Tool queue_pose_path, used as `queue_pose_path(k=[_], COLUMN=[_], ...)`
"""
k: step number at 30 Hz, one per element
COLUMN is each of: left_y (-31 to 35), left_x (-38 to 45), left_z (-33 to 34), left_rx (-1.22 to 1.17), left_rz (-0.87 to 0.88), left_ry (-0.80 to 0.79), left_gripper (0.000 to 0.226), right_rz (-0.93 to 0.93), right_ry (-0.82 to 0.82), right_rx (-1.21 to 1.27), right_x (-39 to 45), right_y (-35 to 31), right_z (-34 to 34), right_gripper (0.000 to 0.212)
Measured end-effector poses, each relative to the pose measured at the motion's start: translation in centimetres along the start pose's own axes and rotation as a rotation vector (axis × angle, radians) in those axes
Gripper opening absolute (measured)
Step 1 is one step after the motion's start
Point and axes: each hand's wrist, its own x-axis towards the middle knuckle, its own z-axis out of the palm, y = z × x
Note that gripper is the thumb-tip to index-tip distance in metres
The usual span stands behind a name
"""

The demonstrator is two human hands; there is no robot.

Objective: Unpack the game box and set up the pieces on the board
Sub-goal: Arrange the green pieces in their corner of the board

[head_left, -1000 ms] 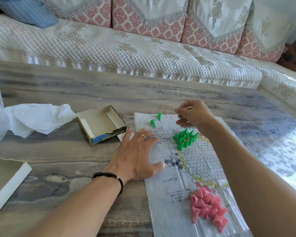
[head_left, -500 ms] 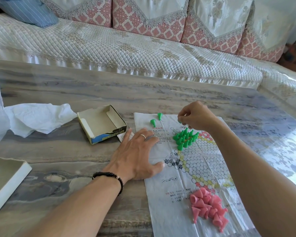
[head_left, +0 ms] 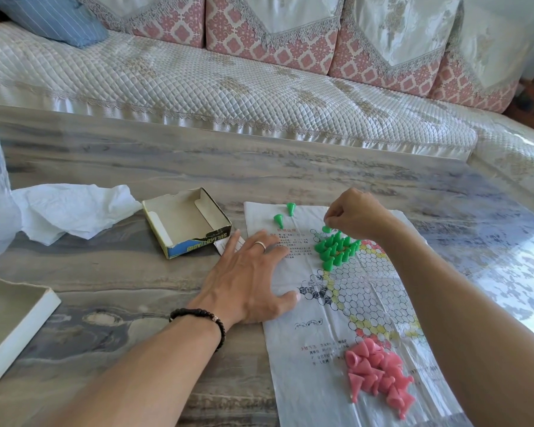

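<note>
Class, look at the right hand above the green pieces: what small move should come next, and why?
Probably lower and release. The right hand pinches a green piece just above the far edge of the green cluster on the board sheet, while the left hand presses the sheet flat.

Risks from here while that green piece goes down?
The right hand pinches a green piece right at the packed green cluster; a knuckle could topple its neighbours. The thin paper board is pinned only by the left hand, so lifting it may shift everything.
</note>
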Motion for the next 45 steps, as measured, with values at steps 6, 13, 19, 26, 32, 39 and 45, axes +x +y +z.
queue_pose_path(k=[6, 13, 19, 26, 32, 39, 45], left_y=[0.1, 0.1, 0.1, 0.2, 0.2, 0.2, 0.2], left_x=[0.1, 0.0, 0.0, 0.0, -0.1, -0.1, -0.1], left_z=[0.0, -0.1, -0.1, -0.4, -0.3, -0.2, -0.4], left_rx=[-0.001, 0.004, 0.001, 0.0, -0.011, -0.009, -0.008], left_rz=[-0.002, -0.002, 0.002, 0.003, 0.007, -0.001, 0.002], left_ry=[0.006, 0.0, 0.007, -0.005, 0.008, -0.002, -0.003], left_gripper=[0.083, 0.081, 0.08, 0.08, 0.08, 0.08, 0.079], right_rz=[0.006, 0.014, 0.025, -0.009, -0.188, -0.12, -0.123], right_ry=[-0.003, -0.009, -0.007, 0.121, 0.139, 0.103, 0.236], right_rx=[-0.005, -0.016, -0.003, -0.003, 0.042, -0.103, 0.093], right_x=[0.0, 0.0, 0.1, 0.5, 0.9, 1.9, 1.3], right_y=[0.0, 0.1, 0.3, -0.1, -4.3, -6.6, -5.4], right_z=[0.5, 0.6, 0.8, 0.5, 1.9, 4.8, 3.2], right_gripper=[0.016, 0.015, 0.014, 0.015, 0.015, 0.004, 0.01])
